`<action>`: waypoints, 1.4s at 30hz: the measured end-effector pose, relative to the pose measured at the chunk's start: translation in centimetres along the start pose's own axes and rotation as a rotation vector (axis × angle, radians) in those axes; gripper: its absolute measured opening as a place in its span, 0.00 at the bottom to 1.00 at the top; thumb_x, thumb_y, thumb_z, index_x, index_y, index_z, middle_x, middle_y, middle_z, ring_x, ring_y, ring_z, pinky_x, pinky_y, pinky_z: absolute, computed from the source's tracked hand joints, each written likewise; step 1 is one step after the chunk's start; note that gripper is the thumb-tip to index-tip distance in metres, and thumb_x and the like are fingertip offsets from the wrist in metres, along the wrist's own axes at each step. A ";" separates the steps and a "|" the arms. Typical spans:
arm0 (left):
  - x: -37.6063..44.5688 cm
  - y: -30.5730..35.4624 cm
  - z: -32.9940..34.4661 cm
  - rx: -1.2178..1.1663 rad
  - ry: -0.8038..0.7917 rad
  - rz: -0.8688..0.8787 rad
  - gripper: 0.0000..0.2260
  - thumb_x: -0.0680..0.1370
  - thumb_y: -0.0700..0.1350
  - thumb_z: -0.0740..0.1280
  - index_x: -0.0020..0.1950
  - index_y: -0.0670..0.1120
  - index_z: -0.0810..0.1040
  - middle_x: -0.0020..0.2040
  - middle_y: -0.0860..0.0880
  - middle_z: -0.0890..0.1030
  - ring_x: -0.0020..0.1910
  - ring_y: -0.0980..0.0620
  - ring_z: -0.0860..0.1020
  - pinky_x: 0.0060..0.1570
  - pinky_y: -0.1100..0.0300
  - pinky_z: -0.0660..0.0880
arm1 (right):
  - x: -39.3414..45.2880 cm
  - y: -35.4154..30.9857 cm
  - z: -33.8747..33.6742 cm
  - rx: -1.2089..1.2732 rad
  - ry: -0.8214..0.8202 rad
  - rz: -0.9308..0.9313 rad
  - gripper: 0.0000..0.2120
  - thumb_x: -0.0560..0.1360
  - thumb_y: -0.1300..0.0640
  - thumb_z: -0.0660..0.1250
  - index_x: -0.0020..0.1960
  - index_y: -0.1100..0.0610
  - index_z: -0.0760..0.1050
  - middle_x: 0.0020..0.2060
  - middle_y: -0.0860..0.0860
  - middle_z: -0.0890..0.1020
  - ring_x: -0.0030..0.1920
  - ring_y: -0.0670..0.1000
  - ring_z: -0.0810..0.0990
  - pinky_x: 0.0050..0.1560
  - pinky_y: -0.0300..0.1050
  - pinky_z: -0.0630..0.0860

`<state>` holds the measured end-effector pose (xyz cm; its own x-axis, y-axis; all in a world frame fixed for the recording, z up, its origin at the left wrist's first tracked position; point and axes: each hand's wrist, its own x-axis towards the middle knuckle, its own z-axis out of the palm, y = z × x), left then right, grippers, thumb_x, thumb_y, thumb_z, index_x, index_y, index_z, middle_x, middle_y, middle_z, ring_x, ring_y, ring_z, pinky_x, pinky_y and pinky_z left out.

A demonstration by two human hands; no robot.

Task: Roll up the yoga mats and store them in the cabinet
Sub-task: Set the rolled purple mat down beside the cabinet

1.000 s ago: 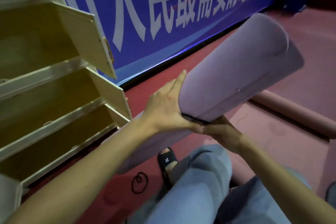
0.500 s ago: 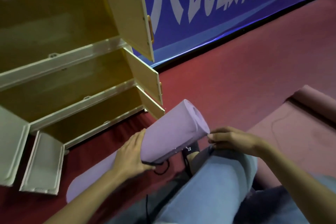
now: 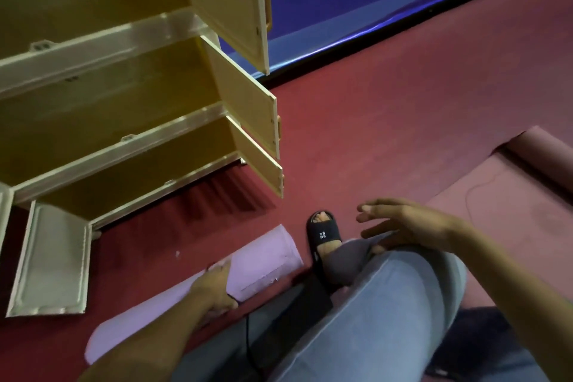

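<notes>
My rolled-up light purple foam yoga mat (image 3: 260, 263) lies flat on the red floor in the lower left of the frame, slanting up to the right. A dark pink yoga mat (image 3: 508, 195) lies at the right edge, partly rolled at its far end. My tall cream and yellow cabinet (image 3: 108, 96) fills the upper left, its doors open.

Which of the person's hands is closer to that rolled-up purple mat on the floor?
Left. The left hand grips the rolled purple mat; the right hand hovers open above the knee, apart from it.
</notes>
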<state>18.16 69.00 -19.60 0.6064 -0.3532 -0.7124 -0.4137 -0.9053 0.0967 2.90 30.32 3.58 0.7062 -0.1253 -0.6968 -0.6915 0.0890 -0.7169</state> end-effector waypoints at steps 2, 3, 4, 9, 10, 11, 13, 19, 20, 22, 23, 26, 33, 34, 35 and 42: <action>0.5 0.5 1.1 0.042 -0.163 0.003 0.50 0.74 0.63 0.72 0.85 0.49 0.45 0.83 0.41 0.56 0.81 0.43 0.60 0.76 0.56 0.62 | 0.3 -0.1 0.0 -0.006 -0.003 0.018 0.21 0.79 0.51 0.68 0.69 0.57 0.73 0.63 0.55 0.80 0.60 0.57 0.82 0.50 0.54 0.84; 0.8 0.8 1.6 0.060 -0.207 -0.003 0.46 0.77 0.62 0.69 0.85 0.50 0.45 0.83 0.41 0.56 0.81 0.43 0.60 0.76 0.56 0.62 | 0.4 -0.1 0.0 -0.007 0.001 0.025 0.20 0.80 0.51 0.68 0.69 0.57 0.73 0.63 0.55 0.80 0.60 0.57 0.82 0.50 0.53 0.84; 1.0 1.1 2.0 0.071 -0.230 -0.007 0.42 0.79 0.60 0.66 0.85 0.50 0.46 0.83 0.41 0.56 0.80 0.43 0.61 0.76 0.55 0.62 | 0.5 -0.2 -0.1 -0.006 0.001 0.030 0.20 0.80 0.51 0.68 0.69 0.57 0.73 0.63 0.55 0.80 0.60 0.57 0.82 0.50 0.53 0.84; 2.2 3.3 1.3 0.173 -0.240 0.046 0.31 0.81 0.57 0.60 0.82 0.50 0.60 0.79 0.43 0.66 0.76 0.43 0.67 0.73 0.50 0.68 | 0.4 -0.5 -0.5 0.123 -0.008 -0.002 0.20 0.79 0.53 0.67 0.68 0.60 0.75 0.62 0.57 0.82 0.58 0.59 0.84 0.50 0.53 0.84; 2.4 4.0 0.9 0.189 -0.242 0.066 0.29 0.81 0.57 0.60 0.81 0.50 0.62 0.79 0.43 0.67 0.76 0.42 0.68 0.72 0.50 0.68 | 0.4 -0.5 -0.7 0.180 0.001 -0.020 0.20 0.78 0.53 0.67 0.67 0.61 0.75 0.62 0.58 0.82 0.59 0.60 0.83 0.50 0.53 0.84; 2.7 4.8 0.6 0.199 -0.240 0.087 0.28 0.81 0.57 0.60 0.80 0.49 0.63 0.78 0.43 0.68 0.75 0.42 0.68 0.71 0.50 0.69 | 0.4 -0.5 -0.9 0.235 0.010 -0.041 0.21 0.78 0.53 0.66 0.67 0.62 0.74 0.62 0.59 0.82 0.60 0.61 0.83 0.51 0.54 0.84; 3.3 6.1 0.3 0.187 -0.229 0.126 0.27 0.82 0.57 0.60 0.78 0.47 0.66 0.77 0.43 0.70 0.74 0.42 0.70 0.69 0.50 0.70 | 0.5 -0.2 -1.4 0.342 0.029 -0.086 0.20 0.79 0.54 0.64 0.67 0.64 0.73 0.62 0.62 0.81 0.60 0.62 0.83 0.55 0.56 0.82; 6.0 8.8 1.9 0.142 -0.314 0.126 0.35 0.77 0.65 0.62 0.81 0.51 0.63 0.79 0.44 0.68 0.74 0.42 0.70 0.71 0.52 0.69 | 0.1 1.1 -2.9 0.613 0.083 -0.124 0.19 0.79 0.55 0.63 0.65 0.65 0.74 0.59 0.63 0.82 0.58 0.62 0.83 0.55 0.54 0.83; 6.5 8.6 2.2 0.177 -0.365 0.100 0.38 0.76 0.66 0.62 0.83 0.52 0.59 0.81 0.44 0.65 0.76 0.41 0.67 0.73 0.51 0.66 | 0.1 1.5 -3.2 0.644 0.083 -0.118 0.20 0.77 0.55 0.64 0.65 0.65 0.74 0.58 0.62 0.82 0.57 0.61 0.83 0.54 0.54 0.84; 7.3 7.8 2.2 0.239 -0.373 0.017 0.38 0.77 0.66 0.60 0.84 0.55 0.54 0.83 0.43 0.59 0.80 0.39 0.61 0.78 0.47 0.58 | 0.1 2.3 -4.1 0.680 0.077 -0.098 0.20 0.76 0.55 0.64 0.64 0.64 0.74 0.56 0.62 0.82 0.55 0.61 0.84 0.53 0.53 0.84; 7.9 7.4 1.9 0.255 -0.319 -0.002 0.34 0.79 0.64 0.59 0.82 0.55 0.57 0.82 0.42 0.62 0.79 0.38 0.60 0.78 0.45 0.56 | 0.2 2.5 -4.5 0.691 0.074 -0.087 0.19 0.76 0.55 0.64 0.64 0.64 0.74 0.56 0.62 0.81 0.55 0.60 0.84 0.54 0.54 0.84; 9.3 6.8 0.0 0.206 -0.131 -0.067 0.29 0.81 0.61 0.57 0.80 0.52 0.62 0.78 0.41 0.68 0.77 0.39 0.64 0.77 0.46 0.58 | 0.8 2.4 -5.3 0.741 0.085 -0.067 0.17 0.77 0.55 0.62 0.61 0.64 0.75 0.54 0.61 0.82 0.54 0.60 0.84 0.55 0.55 0.83; 9.8 9.7 -4.5 0.078 -0.042 -0.095 0.26 0.81 0.59 0.61 0.77 0.49 0.69 0.78 0.44 0.68 0.76 0.41 0.66 0.75 0.45 0.62 | 3.5 0.8 -6.3 0.687 0.225 -0.189 0.11 0.79 0.57 0.62 0.58 0.60 0.76 0.49 0.56 0.84 0.52 0.57 0.85 0.58 0.54 0.81; 9.5 11.7 -5.8 -0.005 0.001 -0.033 0.22 0.82 0.57 0.61 0.73 0.48 0.73 0.74 0.44 0.74 0.73 0.40 0.71 0.72 0.47 0.67 | 3.8 1.1 -6.8 0.604 0.284 -0.205 0.10 0.81 0.58 0.60 0.59 0.60 0.76 0.48 0.55 0.84 0.51 0.56 0.85 0.57 0.54 0.81; 9.1 14.0 -7.3 -0.096 0.055 0.039 0.18 0.82 0.55 0.62 0.67 0.48 0.78 0.69 0.44 0.78 0.69 0.40 0.75 0.68 0.48 0.71 | 4.1 1.6 -7.5 0.501 0.347 -0.205 0.11 0.82 0.58 0.59 0.60 0.60 0.76 0.49 0.55 0.84 0.49 0.55 0.85 0.56 0.54 0.81; 4.2 37.3 -18.3 -0.518 0.318 0.601 0.09 0.80 0.51 0.67 0.49 0.47 0.84 0.49 0.48 0.86 0.52 0.45 0.82 0.53 0.54 0.77 | 3.4 10.3 -15.5 -0.043 0.583 0.192 0.09 0.83 0.58 0.61 0.59 0.60 0.77 0.55 0.58 0.84 0.50 0.56 0.83 0.51 0.52 0.79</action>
<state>17.72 29.45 -6.23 0.5767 -0.7876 -0.2169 -0.4106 -0.5090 0.7565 -4.18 15.48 -5.82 0.3777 -0.6316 -0.6771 -0.8123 0.1249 -0.5696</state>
